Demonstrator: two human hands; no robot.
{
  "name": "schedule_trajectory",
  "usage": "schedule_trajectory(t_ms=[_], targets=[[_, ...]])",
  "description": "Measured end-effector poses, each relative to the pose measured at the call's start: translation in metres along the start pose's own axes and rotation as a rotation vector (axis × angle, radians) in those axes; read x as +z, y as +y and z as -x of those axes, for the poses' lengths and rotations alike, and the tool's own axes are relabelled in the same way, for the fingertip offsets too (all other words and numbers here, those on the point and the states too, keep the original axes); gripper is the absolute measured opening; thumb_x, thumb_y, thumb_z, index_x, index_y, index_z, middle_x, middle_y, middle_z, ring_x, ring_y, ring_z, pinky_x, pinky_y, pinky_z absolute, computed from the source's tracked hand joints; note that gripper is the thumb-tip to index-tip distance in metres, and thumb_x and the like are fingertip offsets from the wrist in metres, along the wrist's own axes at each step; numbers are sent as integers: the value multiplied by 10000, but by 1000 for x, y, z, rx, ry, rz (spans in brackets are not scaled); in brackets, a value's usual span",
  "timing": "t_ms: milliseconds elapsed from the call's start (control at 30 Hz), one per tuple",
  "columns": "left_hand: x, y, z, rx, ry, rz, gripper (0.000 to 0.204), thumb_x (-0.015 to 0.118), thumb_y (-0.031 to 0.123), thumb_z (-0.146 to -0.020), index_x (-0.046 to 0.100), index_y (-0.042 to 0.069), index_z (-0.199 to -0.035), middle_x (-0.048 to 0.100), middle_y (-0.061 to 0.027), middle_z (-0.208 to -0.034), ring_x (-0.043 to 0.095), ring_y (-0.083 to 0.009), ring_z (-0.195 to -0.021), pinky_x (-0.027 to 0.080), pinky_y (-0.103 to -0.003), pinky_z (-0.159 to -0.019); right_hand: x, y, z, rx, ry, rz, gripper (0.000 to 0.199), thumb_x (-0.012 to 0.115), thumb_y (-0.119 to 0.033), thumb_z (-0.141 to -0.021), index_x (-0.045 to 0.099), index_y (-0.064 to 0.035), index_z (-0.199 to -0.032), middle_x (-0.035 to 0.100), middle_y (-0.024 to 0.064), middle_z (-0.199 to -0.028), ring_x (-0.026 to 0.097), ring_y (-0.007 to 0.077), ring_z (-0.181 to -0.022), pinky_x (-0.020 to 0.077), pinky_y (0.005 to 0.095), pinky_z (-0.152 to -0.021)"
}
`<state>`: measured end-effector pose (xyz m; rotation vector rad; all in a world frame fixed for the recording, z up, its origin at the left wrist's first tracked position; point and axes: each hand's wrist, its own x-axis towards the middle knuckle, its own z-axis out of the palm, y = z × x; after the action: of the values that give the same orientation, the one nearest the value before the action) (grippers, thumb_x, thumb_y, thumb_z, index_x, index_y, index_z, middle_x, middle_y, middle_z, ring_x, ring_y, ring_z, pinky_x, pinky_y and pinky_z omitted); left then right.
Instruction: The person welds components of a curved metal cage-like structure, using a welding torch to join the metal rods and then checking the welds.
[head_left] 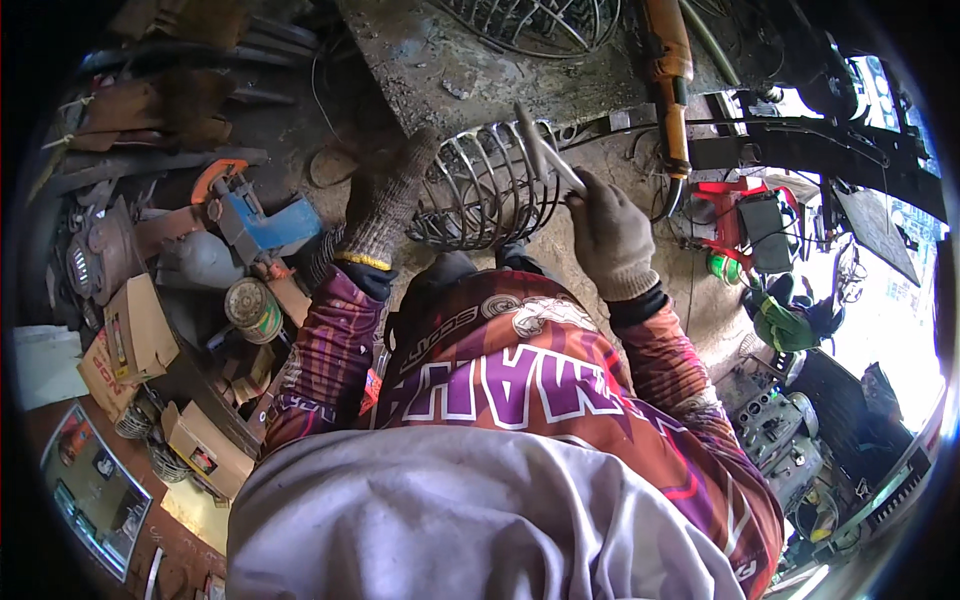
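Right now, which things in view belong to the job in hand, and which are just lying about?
In the job, it seems:
Wire cage, with the gloved left hand at its edge
Metal tool, held in the gloved right hand

Apparently lying about:
Orange power tool
Blue-and-orange machine
Round tin
Cardboard boxes

Workshop with power tool (670, 62), workbench (475, 88)

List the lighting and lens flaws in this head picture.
Head view: glare at the right burns out to white; head view: fisheye bending toward a blackened rim; head view: left hand looks dimmer than right hand.
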<state>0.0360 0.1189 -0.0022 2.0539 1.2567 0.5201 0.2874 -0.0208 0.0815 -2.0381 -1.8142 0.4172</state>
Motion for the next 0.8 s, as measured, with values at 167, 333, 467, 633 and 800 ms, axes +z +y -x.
schedule_trajectory(t_ms=[167,333,467,633,800], targets=[[3,-5,1,278,69,-206,415,511,48,-902,568,142,-1302,649,-155,-843,643,-283,-741,496,-377,-663,7,5,4,-64,-35,-3,294,592,-212,-906,579,-100,-1177,629,159,-841,637,371,-726,511,446,-618],[12,-13,8,111,66,9,299,522,95,-927,639,126,-1200,659,-139,-851,650,-262,-743,491,-359,-658,18,12,10,155,307,-368,240,558,-148,-940,602,-36,-1148,664,142,-864,662,285,-758,510,355,-661],[24,-20,17,74,144,337,230,552,148,-932,677,95,-1118,672,-132,-859,659,-247,-751,492,-337,-671,17,28,15,480,203,-676,285,528,-199,-980,604,-17,-1185,579,-14,-761,524,95,-641,462,279,-580],[-4,30,22,-164,126,396,239,737,221,-857,651,6,-797,648,-57,-695,581,-117,-646,458,-295,-607,25,38,28,631,291,-879,304,516,-253,-987,631,-42,-1174,513,-46,-687,452,32,-574,367,206,-505],[-21,58,28,-145,185,398,239,739,237,-859,659,21,-791,642,-57,-674,576,-119,-630,450,-302,-597,22,38,26,682,259,-897,303,515,-262,-990,639,-51,-1169,514,-44,-678,455,39,-567,379,218,-512]])
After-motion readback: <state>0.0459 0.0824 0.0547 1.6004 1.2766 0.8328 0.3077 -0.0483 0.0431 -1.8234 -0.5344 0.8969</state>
